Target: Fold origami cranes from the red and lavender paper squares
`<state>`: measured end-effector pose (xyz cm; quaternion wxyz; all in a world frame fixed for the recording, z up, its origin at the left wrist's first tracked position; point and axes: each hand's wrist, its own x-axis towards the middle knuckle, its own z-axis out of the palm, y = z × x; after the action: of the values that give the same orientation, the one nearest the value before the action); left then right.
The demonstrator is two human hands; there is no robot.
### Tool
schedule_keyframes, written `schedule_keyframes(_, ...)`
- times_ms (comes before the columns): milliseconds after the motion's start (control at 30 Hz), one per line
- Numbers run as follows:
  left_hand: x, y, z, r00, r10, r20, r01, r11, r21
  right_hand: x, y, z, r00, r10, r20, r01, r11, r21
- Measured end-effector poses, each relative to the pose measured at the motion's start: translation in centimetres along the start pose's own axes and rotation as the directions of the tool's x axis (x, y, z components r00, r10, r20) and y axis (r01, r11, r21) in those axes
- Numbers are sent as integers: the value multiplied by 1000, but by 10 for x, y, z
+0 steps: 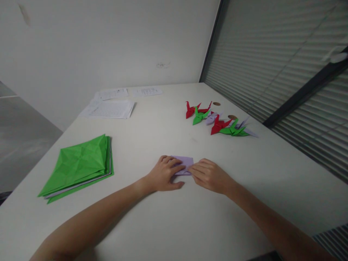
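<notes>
A small folded piece of lilac origami paper lies flat on the white table in front of me. My left hand rests on its left part, palm down, with fingers stretched over the paper and thumb spread toward me. At the right edge, my right hand has its fingers pressed together on the paper, closed in a pinch. The fingers of both hands hide part of the sheet, so its exact fold does not show.
Several folded paper cranes, among them a red crane and a green crane, stand at the back right. To the left lies a stack of creased green paper. Printed sheets lie farther back. Window blinds border the right side.
</notes>
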<state>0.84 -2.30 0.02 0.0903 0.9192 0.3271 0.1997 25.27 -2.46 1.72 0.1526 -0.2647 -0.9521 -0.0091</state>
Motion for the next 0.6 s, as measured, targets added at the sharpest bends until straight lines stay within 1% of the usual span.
schedule_keyframes(67, 1, -2, 1, 999, -38, -25, 37, 999, -29, 0, 4, 0, 999, 43, -20, -42, 998, 38)
schedule_keyframes(133, 1, -5, 2, 994, -84, -63, 79, 994, -81, 3, 7, -2, 990, 127, -58, -121, 988, 94)
schedule_keyframes(200, 2, -8, 2, 987, -125, -99, 106, 978, -177, 9, 8, -7, 965, 244, -94, -224, 957, 184)
schedule_keyframes(233, 3, -9, 2, 982, -152, -111, 120, 961, -250, 13, 8, -11, 947, 306, -96, -275, 929, 248)
schedule_keyframes(300, 4, -10, 1, 963, -243, -119, 172, 888, -425, 24, 7, -18, 908, 415, -65, -356, 842, 406)
schedule_keyframes(333, 5, -10, 1, 947, -301, -112, 202, 829, -521, 30, 8, -20, 890, 454, -42, -380, 789, 484)
schedule_keyframes(400, 7, -10, 1, 912, -406, -62, 246, 661, -709, 40, 10, -21, 841, 541, -28, -412, 672, 616)
schedule_keyframes(433, 8, -10, 1, 900, -435, -23, 253, 564, -786, 43, 12, -19, 815, 579, -4, -422, 598, 681)
schedule_keyframes(467, 9, -11, 2, 895, -446, 24, 259, 473, -842, 45, 15, -15, 800, 599, 42, -429, 521, 738)
schedule_keyframes(500, 9, -12, 3, 891, -449, 67, 271, 407, -872, 46, 19, -10, 785, 613, 90, -439, 447, 780)
schedule_keyframes(533, 9, -14, 4, 887, -451, 98, 291, 381, -878, 45, 22, -3, 770, 625, 129, -450, 388, 805)
schedule_keyframes(567, 9, -16, 5, 881, -462, 100, 309, 404, -861, 43, 25, 4, 756, 636, 154, -460, 348, 817)
schedule_keyframes(600, 9, -18, 6, 875, -480, 61, 318, 476, -820, 40, 27, 11, 742, 647, 175, -474, 322, 820)
